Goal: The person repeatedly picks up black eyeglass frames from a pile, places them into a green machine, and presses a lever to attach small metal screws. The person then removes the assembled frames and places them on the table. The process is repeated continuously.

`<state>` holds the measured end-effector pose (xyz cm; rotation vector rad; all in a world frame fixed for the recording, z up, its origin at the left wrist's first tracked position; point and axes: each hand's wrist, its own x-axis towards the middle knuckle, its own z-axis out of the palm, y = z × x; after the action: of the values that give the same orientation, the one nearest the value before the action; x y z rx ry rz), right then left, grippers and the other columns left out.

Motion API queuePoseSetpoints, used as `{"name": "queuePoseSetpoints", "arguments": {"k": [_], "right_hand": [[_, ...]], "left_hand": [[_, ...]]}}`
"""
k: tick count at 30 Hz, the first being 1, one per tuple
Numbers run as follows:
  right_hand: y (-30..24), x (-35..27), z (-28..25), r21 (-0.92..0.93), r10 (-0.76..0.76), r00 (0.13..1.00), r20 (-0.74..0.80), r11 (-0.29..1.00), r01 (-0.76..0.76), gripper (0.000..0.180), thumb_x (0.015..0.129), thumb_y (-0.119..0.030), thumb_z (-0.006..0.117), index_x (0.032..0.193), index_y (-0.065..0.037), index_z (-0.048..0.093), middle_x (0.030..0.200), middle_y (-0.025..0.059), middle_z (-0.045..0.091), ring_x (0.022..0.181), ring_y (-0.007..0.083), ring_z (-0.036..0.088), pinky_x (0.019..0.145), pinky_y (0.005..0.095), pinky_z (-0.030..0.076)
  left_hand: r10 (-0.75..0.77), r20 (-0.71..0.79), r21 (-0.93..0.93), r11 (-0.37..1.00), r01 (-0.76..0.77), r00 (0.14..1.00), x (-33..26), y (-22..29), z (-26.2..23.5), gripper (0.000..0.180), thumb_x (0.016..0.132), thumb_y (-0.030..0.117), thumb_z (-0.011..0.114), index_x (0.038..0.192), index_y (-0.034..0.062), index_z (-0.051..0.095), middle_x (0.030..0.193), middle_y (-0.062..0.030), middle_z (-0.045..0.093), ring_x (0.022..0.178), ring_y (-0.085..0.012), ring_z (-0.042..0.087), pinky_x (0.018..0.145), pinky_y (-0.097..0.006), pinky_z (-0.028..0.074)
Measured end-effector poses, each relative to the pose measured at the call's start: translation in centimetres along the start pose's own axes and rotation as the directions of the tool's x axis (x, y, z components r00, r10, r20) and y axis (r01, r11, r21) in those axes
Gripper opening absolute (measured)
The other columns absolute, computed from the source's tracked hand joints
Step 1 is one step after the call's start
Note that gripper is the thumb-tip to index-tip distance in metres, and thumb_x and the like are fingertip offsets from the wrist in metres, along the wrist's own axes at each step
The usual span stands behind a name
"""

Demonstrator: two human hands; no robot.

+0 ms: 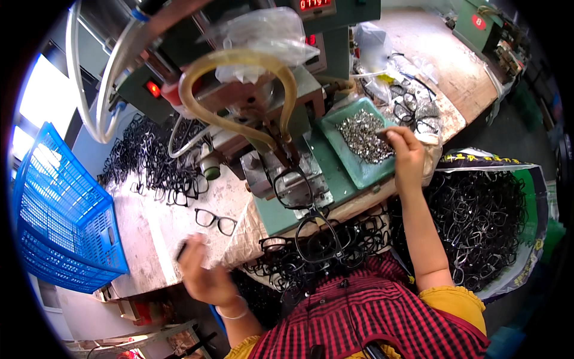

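My right hand (409, 158) reaches over the right side of a green tray (354, 173). Its thumb and fingers are pinched together at a small dark piece, whose kind I cannot make out. Small shiny metal parts (365, 137) lie heaped in that tray. Lower left, my left hand (206, 275) is smeared by motion, with something dark at its fingertips. A black glasses frame (216, 221) lies on the worktop just beyond it. Another black frame (293, 190) stands at the metal fixture of the bench machine (257, 107), and a third (318, 238) hangs below it, close to my apron.
Tangled black frames are piled at the back left (152, 155) and along the bench's front edge (359, 236). A large sack (484, 227) full of frames stands at right, a blue basket (72, 209) at left. Hoses (239, 57) loop over the machine.
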<state>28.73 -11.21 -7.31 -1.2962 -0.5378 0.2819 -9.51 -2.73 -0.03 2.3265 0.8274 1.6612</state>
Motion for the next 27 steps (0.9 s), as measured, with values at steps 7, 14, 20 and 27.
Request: {"name": "queuePoseSetpoints", "arguments": {"k": [7,14,20,27], "right_hand": [[1.1,2.1,5.9,0.263,0.121,0.990,0.070,0.955,-0.136,0.012,0.090,-0.007,0.072,0.099,0.001,0.072,0.091,0.0029,0.072,0.083,0.0087,0.065,0.078,0.0229,0.051],[-0.3,0.0,3.2,-0.133,-0.028,0.997,0.069,0.990,0.037,0.016,0.086,-0.005,0.073,0.102,-0.002,0.074,0.093,0.0019,0.073,0.085,0.0104,0.065,0.082,0.0256,0.051],[-1.5,-3.3,-2.4,-0.288,-0.090,0.995,-0.030,0.954,0.078,0.013,0.085,-0.003,0.074,0.098,-0.001,0.074,0.095,0.0034,0.074,0.089,0.0113,0.066,0.082,0.0261,0.051],[-6.5,-3.1,7.0,-0.134,-0.349,0.852,0.391,0.894,0.427,0.018,0.079,-0.002,0.073,0.097,-0.002,0.073,0.095,0.0104,0.072,0.089,0.0247,0.069,0.083,0.0335,0.052]], "left_hand": [[-0.432,0.529,0.360,0.894,0.268,0.731,-2.5,-12.2,-2.1,0.047,0.075,-0.004,0.061,0.121,0.0064,0.067,0.149,-0.0183,0.051,0.144,-0.0362,0.040,0.118,-0.045,0.032],[-0.449,0.385,0.409,0.866,0.287,0.806,-5.5,-15.6,0.8,0.024,0.084,0.000,0.065,0.108,0.0047,0.067,0.135,-0.0169,0.061,0.124,-0.0347,0.054,0.105,-0.043,0.042],[-0.405,0.082,0.211,0.900,0.382,0.910,-3.7,-16.4,0.7,0.011,0.102,0.010,0.057,0.102,0.0002,0.062,0.082,-0.0054,0.061,0.068,-0.0113,0.052,0.062,-0.026,0.044],[-0.677,0.038,0.576,0.616,0.537,0.735,0.6,-22.8,5.0,0.060,0.102,0.056,0.047,0.133,0.0067,0.061,0.103,-0.0204,0.073,0.091,-0.0421,0.068,0.078,-0.047,0.052]]}}
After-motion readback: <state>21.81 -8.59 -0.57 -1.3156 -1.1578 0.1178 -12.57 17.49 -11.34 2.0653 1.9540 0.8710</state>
